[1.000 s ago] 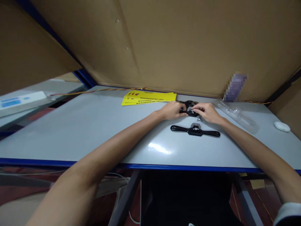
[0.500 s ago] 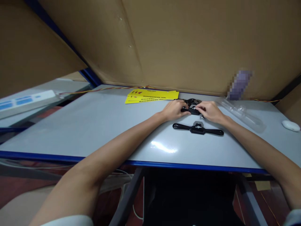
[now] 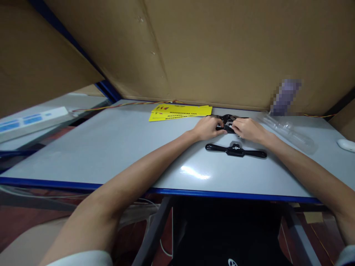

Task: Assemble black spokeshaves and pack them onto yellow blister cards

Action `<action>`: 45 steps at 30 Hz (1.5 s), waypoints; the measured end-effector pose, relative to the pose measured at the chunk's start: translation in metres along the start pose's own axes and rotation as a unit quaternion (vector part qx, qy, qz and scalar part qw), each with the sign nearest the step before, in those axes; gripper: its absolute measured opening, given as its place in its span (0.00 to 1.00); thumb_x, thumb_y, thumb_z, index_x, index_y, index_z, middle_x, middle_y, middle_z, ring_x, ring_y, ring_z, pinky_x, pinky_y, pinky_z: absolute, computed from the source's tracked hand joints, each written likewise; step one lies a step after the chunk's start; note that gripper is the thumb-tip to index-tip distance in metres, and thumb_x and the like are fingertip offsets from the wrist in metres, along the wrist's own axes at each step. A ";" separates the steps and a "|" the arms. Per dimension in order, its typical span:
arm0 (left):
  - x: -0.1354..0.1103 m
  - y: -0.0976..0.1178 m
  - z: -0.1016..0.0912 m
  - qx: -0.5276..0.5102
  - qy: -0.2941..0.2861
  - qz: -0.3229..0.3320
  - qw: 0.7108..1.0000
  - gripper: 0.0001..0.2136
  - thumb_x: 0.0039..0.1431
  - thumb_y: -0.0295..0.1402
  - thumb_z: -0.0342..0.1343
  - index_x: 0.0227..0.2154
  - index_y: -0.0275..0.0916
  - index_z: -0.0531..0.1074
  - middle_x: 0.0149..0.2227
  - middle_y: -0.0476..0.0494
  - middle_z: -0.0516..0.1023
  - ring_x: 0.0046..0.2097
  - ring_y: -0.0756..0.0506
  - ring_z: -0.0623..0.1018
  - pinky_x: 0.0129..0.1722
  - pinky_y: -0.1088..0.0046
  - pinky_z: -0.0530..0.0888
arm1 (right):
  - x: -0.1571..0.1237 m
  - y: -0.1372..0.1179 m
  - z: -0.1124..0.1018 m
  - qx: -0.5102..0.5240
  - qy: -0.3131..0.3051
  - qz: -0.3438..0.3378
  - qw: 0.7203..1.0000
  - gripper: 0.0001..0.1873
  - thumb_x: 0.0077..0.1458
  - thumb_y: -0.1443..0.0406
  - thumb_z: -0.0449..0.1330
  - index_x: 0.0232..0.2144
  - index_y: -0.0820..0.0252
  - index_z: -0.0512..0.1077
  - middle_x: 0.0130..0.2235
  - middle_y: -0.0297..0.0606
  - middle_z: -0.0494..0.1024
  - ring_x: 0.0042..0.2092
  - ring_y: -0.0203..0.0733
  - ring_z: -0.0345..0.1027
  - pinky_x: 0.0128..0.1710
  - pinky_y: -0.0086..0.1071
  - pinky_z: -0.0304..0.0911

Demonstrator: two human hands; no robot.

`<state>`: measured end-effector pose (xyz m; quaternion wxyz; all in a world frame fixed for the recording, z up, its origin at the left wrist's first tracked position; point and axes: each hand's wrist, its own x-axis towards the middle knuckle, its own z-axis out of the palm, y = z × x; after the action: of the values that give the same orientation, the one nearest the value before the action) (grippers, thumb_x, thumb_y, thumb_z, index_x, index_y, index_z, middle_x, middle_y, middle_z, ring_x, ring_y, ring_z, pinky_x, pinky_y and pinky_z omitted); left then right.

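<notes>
Both my hands meet over a small black metal tool (image 3: 227,123) lying on the grey table (image 3: 119,144), far from me. My left hand (image 3: 206,128) curls its fingers round the tool's left side. My right hand (image 3: 248,129) pinches the tool's right side, with fingers pressed together. Much of that tool is hidden under my fingers. Just in front of my hands lies a second black tool with two handles (image 3: 235,151), untouched. A small silvery part (image 3: 239,137) rests beside my right hand.
Yellow printed cards (image 3: 180,111) lie at the back left of the hands. A clear plastic sleeve (image 3: 291,132) stretches to the right, and a white mouse (image 3: 346,144) sits at the right edge. Cardboard walls close the back and sides. A red-yellow wire (image 3: 124,105) runs along the back.
My hands have stayed on the black tool and drawn slightly closer together. The view has shifted a little to the left and down.
</notes>
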<state>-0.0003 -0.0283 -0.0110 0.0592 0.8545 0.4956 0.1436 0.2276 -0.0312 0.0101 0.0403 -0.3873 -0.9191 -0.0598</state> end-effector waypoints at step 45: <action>-0.009 0.007 -0.001 -0.008 0.011 0.025 1.000 0.16 0.68 0.42 0.58 0.55 0.43 0.75 0.50 0.41 0.81 0.48 0.39 0.80 0.40 0.66 0.69 | 0.018 0.016 -0.027 0.099 -0.072 -0.004 0.992 0.12 0.70 0.62 0.53 0.36 0.59 0.74 0.30 0.36 0.76 0.30 0.39 0.60 0.35 0.34 0.50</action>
<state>0.0016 -0.0396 -0.0102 0.0573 0.8643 0.4738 0.1588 0.2271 -0.0111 0.0398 0.0117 -0.3811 -0.9225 0.0597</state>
